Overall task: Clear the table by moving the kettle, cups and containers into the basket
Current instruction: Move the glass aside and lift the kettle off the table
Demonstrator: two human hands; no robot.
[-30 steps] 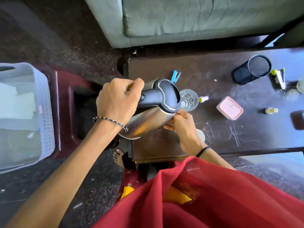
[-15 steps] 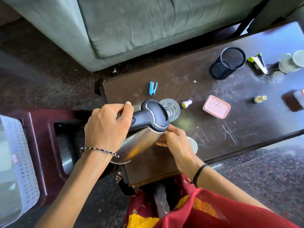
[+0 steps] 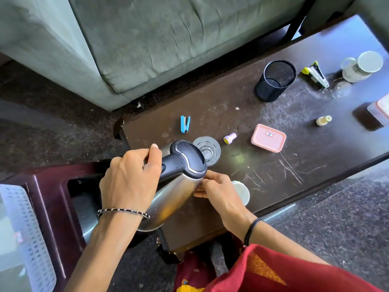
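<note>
A steel kettle (image 3: 174, 197) with a black lid and handle is tilted above the left end of the dark table (image 3: 273, 169). My left hand (image 3: 130, 182) grips its black handle. My right hand (image 3: 214, 190) presses fingertips against the kettle's steel side near the lid. A clear glass (image 3: 208, 149) stands just behind the kettle. A white cup (image 3: 242, 192) shows partly behind my right hand. A pink-lidded container (image 3: 268, 140) lies mid-table. A white mug (image 3: 361, 66) stands far right. The white basket (image 3: 27, 239) is at the far left edge.
A black mesh pen holder (image 3: 274, 81), a blue clip (image 3: 185, 124), a green stapler (image 3: 315, 74), two small bottles (image 3: 229, 138) (image 3: 323, 120) and another container (image 3: 379, 108) are on the table. A maroon stool (image 3: 54, 207) stands between table and basket. A grey sofa (image 3: 168, 39) lies behind.
The view has swung right, pushing the basket to the frame's left edge and revealing the white mug. Both hands keep hold of the tilted kettle, which has barely moved over the table.
</note>
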